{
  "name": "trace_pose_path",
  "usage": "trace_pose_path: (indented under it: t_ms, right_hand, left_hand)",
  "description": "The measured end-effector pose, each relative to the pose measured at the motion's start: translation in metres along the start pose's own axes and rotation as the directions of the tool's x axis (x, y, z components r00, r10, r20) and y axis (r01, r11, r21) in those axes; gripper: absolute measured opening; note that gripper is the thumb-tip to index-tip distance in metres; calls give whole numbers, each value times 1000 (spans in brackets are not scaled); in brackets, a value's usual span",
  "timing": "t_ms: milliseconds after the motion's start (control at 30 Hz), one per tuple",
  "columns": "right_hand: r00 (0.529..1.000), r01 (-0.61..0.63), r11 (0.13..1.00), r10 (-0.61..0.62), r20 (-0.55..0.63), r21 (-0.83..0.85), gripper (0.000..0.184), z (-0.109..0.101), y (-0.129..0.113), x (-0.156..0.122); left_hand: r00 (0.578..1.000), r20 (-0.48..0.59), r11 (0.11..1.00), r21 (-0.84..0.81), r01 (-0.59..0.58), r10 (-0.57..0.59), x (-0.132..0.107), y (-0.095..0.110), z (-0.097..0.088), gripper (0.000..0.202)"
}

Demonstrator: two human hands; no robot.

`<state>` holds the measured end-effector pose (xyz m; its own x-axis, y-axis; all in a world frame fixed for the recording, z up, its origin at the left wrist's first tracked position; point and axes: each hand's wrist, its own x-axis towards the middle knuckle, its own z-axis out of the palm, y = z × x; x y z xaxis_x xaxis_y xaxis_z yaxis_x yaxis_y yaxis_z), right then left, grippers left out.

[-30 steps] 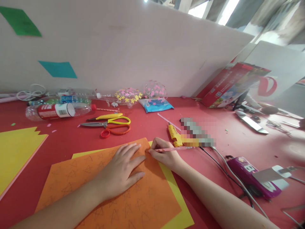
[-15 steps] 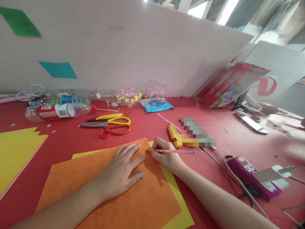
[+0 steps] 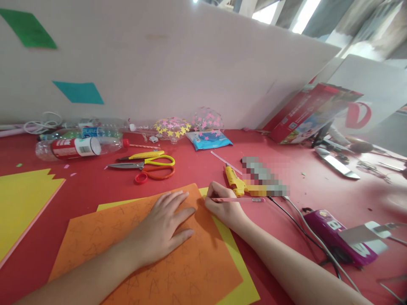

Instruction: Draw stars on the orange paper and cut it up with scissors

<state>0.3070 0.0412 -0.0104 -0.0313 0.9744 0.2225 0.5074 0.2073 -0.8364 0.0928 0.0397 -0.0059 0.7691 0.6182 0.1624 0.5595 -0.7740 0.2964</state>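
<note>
An orange sheet of paper [image 3: 178, 281] covered with several pencil-drawn stars lies over a yellow sheet [image 3: 237, 262] on the red table. My left hand [image 3: 168, 222] rests flat on the orange sheet, its fingers spread. At the sheet's upper right corner, my right hand [image 3: 225, 207] is closed around a pink pencil [image 3: 241, 200]. The pencil's rear end points right; its tip is hidden by my fingers.
Scissors [image 3: 159, 166], a yellow cutter [image 3: 143, 155] and a red ring [image 3: 141, 178] lie beyond the paper. A yellow glue gun [image 3: 235, 181] is right of centre, with a purple power strip [image 3: 341, 237] and cords nearer. Bottles [image 3: 81, 147] line the back left.
My right hand has shifted slightly right with the pencil, which lies a little more level. My left hand stays in place on the paper.
</note>
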Motion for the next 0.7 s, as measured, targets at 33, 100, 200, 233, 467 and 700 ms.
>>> trace_pose_path:
  t_ms: [33, 100, 200, 233, 467, 700]
  right_hand:
    - [1000, 2, 1000, -2, 1, -2, 14, 0, 0, 0]
    - [1000, 15, 1000, -15, 13, -1, 14, 0, -1, 0]
    - [998, 46, 999, -46, 45, 2, 12, 0, -1, -1]
    - [997, 54, 999, -54, 58, 3, 11, 0, -2, -1]
    - [990, 49, 999, -52, 129, 23, 12, -1, -6, -3]
    - [984, 80, 996, -85, 159, 39, 13, -2, -9, -4]
  left_hand:
    - [1000, -2, 1000, 0, -2, 2, 0, 0, 0, 37]
    - [1000, -4, 1000, 1, -4, 4, 0, -1, 1, 38]
    - [1000, -7, 1000, 6, -4, 4, 0, -2, 2, 39]
    - [1000, -8, 1000, 9, -5, 5, 0, -2, 3, 39]
    - [1000, -22, 1000, 22, -15, 15, -1, -4, 5, 43]
    - [1000, -21, 1000, 13, -9, 10, -2, -3, 4, 43]
